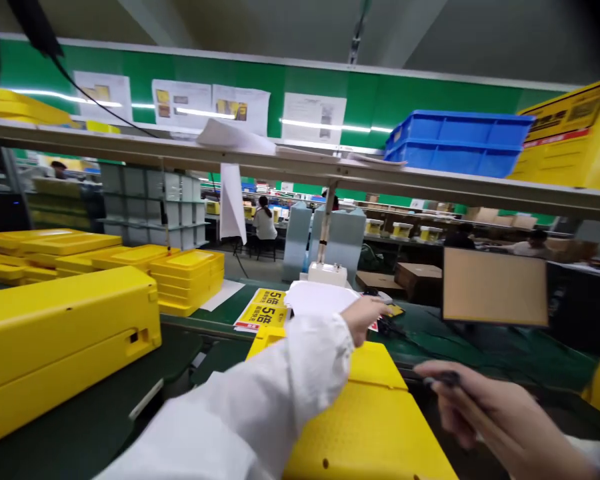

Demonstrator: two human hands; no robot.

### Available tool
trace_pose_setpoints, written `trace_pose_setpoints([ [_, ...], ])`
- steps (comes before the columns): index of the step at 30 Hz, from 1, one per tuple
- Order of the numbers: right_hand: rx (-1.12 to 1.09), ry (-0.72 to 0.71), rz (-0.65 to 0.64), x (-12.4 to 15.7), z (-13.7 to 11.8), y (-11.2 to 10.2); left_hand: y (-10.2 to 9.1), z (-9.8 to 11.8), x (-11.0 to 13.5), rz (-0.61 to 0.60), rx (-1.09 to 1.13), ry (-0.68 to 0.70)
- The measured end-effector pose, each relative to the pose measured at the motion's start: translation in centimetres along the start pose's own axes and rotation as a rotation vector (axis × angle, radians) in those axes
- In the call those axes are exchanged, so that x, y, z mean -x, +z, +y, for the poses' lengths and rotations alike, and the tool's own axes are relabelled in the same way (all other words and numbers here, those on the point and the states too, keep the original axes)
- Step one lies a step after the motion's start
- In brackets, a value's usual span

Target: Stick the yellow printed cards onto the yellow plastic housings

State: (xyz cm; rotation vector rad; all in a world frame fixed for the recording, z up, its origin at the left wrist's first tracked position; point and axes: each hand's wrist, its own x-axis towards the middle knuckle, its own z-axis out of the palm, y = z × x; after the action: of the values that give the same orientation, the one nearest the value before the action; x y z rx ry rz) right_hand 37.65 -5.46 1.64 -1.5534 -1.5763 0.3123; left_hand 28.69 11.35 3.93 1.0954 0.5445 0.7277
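Note:
My left hand [364,319], in a white sleeve, hangs over a pile of white paper sheets [320,299] and shows nothing in its grip. Just below it, yellow-and-red printed leaflets [263,310] lie on the green bench. My right hand [485,417] closes around a dark slender tool [447,379], its end pointing left. Under and between my hands lies a yellow plastic case [365,427], its near end cut off by the frame. A long yellow case [55,340] rests on the bench to the left.
Stacked yellow trays [187,280] stand beyond the left case. A blurred cardboard sheet [495,287] shows at right. A blue crate [457,143] sits on the overhead shelf [300,167], whose support post stands ahead. A co-worker [265,223] sits at a far bench.

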Motion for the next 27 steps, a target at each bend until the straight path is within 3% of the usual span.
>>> trace_pose_setpoints([
  [3,0.265,-0.265,-0.059,-4.1,-1.5,4.1,-7.1,3.8,3.5,0.072,-0.145,0.112],
  [5,0.3,-0.301,-0.133,-6.7,-1.8,7.5,-12.1,4.4,5.5,0.167,-0.194,0.179],
  [8,0.449,-0.251,-0.257,-10.2,-1.2,12.7,-18.2,2.4,7.7,0.294,-0.2,0.174],
  [10,0.567,-0.29,-0.353,-11.9,-0.7,15.7,-20.5,0.0,8.5,0.314,-0.164,0.105],
  [13,0.691,-0.375,-0.527,-13.6,-0.5,18.6,-21.7,-3.2,9.2,0.24,-0.045,-0.012],
  [16,0.831,-0.422,-0.636,-14.4,-1.1,19.6,-21.7,-4.9,9.2,0.159,0.091,-0.047],
  [22,1.036,-0.476,-0.798,-15.5,-3.5,20.0,-22.2,-5.5,8.7,0.098,0.244,-0.016],
  [27,1.088,-0.519,-0.883,-15.5,-4.7,21.1,-21.9,-5.6,8.9,0.117,0.307,-0.038],
])
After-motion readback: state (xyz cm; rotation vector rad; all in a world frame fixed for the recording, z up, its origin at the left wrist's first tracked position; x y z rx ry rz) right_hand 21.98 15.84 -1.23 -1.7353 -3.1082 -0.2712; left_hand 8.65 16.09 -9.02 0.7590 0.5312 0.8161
